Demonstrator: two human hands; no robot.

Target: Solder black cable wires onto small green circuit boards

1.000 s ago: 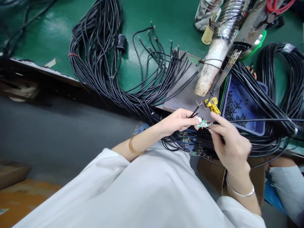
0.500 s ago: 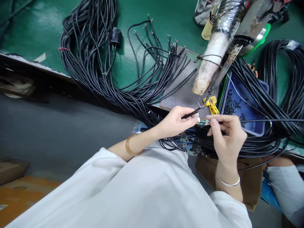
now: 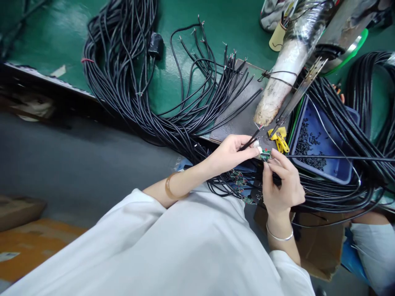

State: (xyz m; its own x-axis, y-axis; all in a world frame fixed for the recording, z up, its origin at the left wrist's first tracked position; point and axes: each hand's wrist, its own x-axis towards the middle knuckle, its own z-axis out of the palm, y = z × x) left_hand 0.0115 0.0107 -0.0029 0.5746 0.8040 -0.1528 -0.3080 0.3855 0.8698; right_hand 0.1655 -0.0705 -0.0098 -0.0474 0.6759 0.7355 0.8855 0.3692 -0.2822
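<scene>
My left hand (image 3: 230, 154) is closed in a pinch around thin black cables (image 3: 250, 142), whose stripped coloured ends point up under the white wrapped pipe. At its thumb tip sits a small green circuit board (image 3: 265, 155) with a red spot on it. My right hand (image 3: 282, 183) has its fingertips and thumb closed at the board's right end; exactly what lies between them is partly hidden. A black cable (image 3: 333, 157) runs rightward from behind those fingers. Below my hands, several more green boards (image 3: 239, 181) with wires lie at the table edge.
A thick bundle of black cables (image 3: 123, 82) covers the green table's left. Yellow clip-like tool (image 3: 279, 139), blue tray (image 3: 347, 174) of small black pieces and a slanting metal holder (image 3: 300, 91) stand close ahead. At lower right are a cardboard box (image 3: 321, 255) and another person's sleeve (image 3: 370, 250).
My right hand has moved left and turned, its fingers now closer to my left thumb. The cable ends in my left hand point more steeply upward. The view has shifted slightly.
</scene>
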